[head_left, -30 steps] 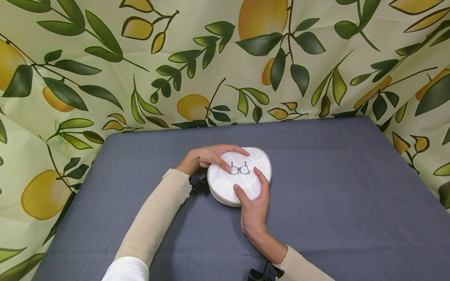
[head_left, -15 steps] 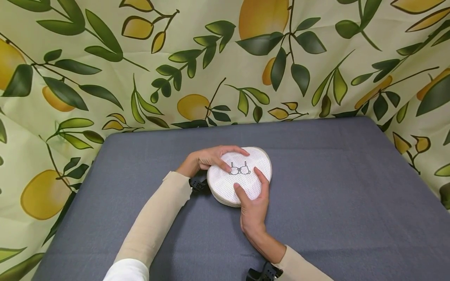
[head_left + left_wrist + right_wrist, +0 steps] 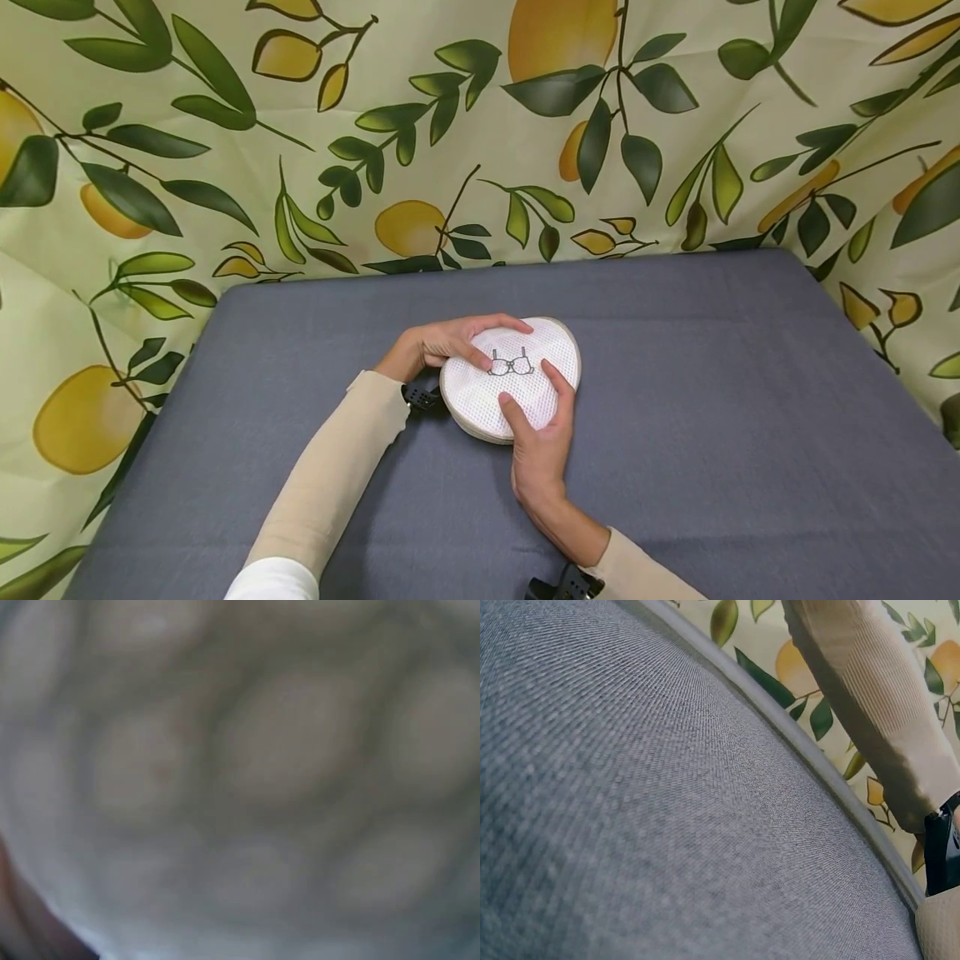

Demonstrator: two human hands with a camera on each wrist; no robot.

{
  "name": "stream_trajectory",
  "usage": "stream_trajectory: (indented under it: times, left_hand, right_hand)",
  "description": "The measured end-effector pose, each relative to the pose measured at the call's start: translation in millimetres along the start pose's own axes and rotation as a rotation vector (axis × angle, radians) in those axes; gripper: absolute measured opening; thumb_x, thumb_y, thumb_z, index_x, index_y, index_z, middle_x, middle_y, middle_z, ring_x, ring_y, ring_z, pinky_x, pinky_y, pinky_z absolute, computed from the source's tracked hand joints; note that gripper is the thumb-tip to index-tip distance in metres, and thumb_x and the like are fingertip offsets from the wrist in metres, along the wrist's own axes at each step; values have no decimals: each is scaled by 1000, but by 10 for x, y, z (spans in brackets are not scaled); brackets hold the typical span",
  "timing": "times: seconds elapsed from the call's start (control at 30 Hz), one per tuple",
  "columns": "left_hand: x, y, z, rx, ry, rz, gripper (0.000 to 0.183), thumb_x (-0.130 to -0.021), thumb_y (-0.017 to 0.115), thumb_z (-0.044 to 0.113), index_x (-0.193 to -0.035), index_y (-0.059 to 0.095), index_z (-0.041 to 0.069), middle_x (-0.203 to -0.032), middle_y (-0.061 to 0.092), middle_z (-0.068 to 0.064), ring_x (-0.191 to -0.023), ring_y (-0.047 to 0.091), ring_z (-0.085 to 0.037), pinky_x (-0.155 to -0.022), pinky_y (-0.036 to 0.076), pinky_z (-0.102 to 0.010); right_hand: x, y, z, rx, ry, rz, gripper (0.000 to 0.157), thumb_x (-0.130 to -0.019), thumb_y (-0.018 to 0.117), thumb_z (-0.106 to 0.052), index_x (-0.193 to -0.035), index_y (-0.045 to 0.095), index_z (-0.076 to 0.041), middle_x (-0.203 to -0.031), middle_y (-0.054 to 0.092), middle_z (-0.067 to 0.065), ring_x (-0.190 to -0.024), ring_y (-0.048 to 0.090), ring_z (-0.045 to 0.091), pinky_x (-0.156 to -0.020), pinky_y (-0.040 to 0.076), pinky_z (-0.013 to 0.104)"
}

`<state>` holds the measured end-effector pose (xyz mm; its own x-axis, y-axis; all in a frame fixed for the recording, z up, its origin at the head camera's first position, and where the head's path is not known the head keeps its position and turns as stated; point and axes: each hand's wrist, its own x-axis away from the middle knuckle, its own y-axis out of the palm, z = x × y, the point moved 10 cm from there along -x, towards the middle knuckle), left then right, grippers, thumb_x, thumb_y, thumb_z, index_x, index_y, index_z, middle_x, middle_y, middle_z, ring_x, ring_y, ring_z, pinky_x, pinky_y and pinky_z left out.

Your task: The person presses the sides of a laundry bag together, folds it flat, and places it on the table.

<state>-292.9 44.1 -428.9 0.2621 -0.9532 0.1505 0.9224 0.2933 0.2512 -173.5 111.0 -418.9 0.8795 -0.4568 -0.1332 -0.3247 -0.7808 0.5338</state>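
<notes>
Left hand (image 3: 459, 340): grips white mesh pouch (image 3: 517, 383), left side
Right hand (image 3: 543, 454): grips pouch, near side
Pouch top: dark line drawing (image 3: 512, 363)
Tabletop (image 3: 712, 417): pouch about midway between side edges

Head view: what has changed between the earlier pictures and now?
Nothing was visibly taken hold of or let go, and nothing clearly moved; only the framing shifts slightly. The left hand and right hand still hold the white mesh pouch, printed side up.
</notes>
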Motion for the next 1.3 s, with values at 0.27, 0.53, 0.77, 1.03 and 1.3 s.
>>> stream_trajectory:
  times: [0.27,0.53,0.77,1.03,1.3]
  left_hand:
    - [-1,-11,-4,0,2,22,86,-69,87,16,-142,42,11,-130,47,-20,-100,61,-29,-72,56,-43]
    - [-1,5,-15,14,-15,1,85,-70,86,15,-142,41,12,-131,47,-19,-100,61,-28,-73,56,-42]
    - [0,5,-13,20,-17,-1,80,-70,86,14,-139,46,16,-128,49,-19,-98,61,-28,-72,56,-41]
    - [-5,4,-25,17,-20,-14,80,-71,85,13,-139,45,14,-128,49,-19,-98,61,-27,-72,56,-40]
    - [-18,-10,38,-66,-38,4,78,-74,81,2,-141,43,10,-130,48,-19,-96,62,-28,-69,57,-40]
  right_hand:
    - [-6,-5,-15,2,-17,-2,68,-79,70,12,-138,38,-1,-140,37,16,-126,41,29,-95,46,32]
    - [-2,-13,-16,9,-14,10,68,-78,70,14,-136,39,0,-140,38,16,-126,42,29,-94,46,32]
    - [-3,-21,-31,45,-18,12,67,-78,70,13,-137,40,0,-139,39,14,-126,41,27,-95,45,30]
    - [2,-31,-39,74,-26,21,67,-77,71,13,-136,41,1,-138,40,14,-125,41,26,-94,46,28]
    - [0,-62,-29,95,-11,48,67,-78,70,12,-137,42,-2,-138,40,12,-124,42,25,-93,46,28]
